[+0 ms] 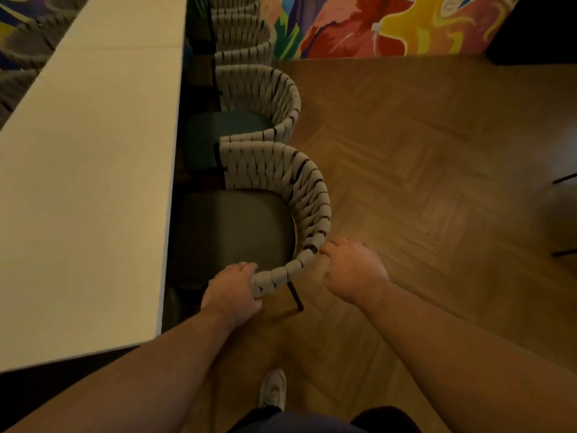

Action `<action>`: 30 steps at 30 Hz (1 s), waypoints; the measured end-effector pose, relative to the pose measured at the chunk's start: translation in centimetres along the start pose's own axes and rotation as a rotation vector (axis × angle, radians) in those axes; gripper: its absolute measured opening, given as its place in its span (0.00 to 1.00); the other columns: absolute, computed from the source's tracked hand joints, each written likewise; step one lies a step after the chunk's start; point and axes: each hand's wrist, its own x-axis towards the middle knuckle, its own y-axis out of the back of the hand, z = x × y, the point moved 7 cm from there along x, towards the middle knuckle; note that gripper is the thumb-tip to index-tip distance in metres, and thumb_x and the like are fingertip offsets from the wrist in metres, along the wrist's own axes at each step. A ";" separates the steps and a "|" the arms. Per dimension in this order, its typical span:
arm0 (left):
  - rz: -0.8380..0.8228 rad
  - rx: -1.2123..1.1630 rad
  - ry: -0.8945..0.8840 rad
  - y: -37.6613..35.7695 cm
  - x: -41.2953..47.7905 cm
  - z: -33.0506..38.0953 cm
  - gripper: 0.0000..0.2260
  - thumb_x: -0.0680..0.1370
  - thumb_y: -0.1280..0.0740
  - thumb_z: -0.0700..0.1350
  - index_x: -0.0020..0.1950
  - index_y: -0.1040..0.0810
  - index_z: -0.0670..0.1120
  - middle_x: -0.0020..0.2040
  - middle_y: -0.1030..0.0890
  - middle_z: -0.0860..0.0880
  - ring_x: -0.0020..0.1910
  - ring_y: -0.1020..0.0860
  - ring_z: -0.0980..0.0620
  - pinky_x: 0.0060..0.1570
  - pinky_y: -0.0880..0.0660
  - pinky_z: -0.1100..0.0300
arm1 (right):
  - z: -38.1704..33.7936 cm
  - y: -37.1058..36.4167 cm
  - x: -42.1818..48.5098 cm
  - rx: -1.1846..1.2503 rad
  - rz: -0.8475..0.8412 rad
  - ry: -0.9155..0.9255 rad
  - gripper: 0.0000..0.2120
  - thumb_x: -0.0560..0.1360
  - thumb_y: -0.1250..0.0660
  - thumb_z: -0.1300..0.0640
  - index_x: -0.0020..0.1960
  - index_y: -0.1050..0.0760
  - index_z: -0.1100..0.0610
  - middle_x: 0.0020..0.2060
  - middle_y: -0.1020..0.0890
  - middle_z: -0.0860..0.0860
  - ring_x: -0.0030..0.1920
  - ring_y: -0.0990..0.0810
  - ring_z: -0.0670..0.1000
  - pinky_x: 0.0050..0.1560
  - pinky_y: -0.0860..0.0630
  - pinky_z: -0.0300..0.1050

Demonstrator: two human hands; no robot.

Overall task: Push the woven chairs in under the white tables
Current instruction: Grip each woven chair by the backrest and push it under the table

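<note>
A woven chair [299, 195] with a grey rope back and dark seat cushion stands beside the long white table [87, 182], its seat partly under the table edge. My left hand [232, 292] grips the near end of its curved backrest. My right hand [352, 270] holds the backrest rim a little further round, fingers curled on it. Beyond it a second woven chair [265, 92] sits tucked against the table, with more woven chairs [243, 35] lined up behind.
Herringbone wood floor [421, 182] spreads out to the right. A bright flower-patterned rug [390, 23] lies at the far end. Dark furniture legs [565, 214] show at the right edge. My white shoe [273, 392] is on the floor below the chair.
</note>
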 end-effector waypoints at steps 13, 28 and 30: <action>-0.132 -0.248 0.267 -3.6 14.2 6.9 0.37 0.80 0.26 0.53 0.85 0.39 0.54 0.85 0.40 0.53 0.83 0.40 0.49 0.79 0.38 0.53 | 11.0 4.2 19.4 -0.139 -0.089 0.227 0.21 0.80 0.37 0.50 0.73 0.26 0.47 0.69 0.23 0.50 0.72 0.27 0.57 0.79 0.39 0.67; -0.047 -0.708 0.806 -7.6 18.5 8.9 0.38 0.79 0.24 0.51 0.85 0.39 0.51 0.84 0.37 0.50 0.80 0.34 0.46 0.78 0.33 0.49 | 9.7 6.8 38.8 -0.301 -0.241 0.561 0.25 0.80 0.35 0.47 0.76 0.30 0.48 0.71 0.25 0.52 0.70 0.26 0.58 0.70 0.27 0.62; -0.050 -0.657 0.846 -7.8 18.8 7.8 0.38 0.79 0.25 0.54 0.85 0.38 0.51 0.84 0.37 0.50 0.81 0.36 0.46 0.79 0.35 0.48 | 9.0 6.4 41.0 -0.278 -0.263 0.546 0.27 0.80 0.32 0.47 0.77 0.31 0.50 0.72 0.26 0.54 0.70 0.27 0.60 0.67 0.24 0.60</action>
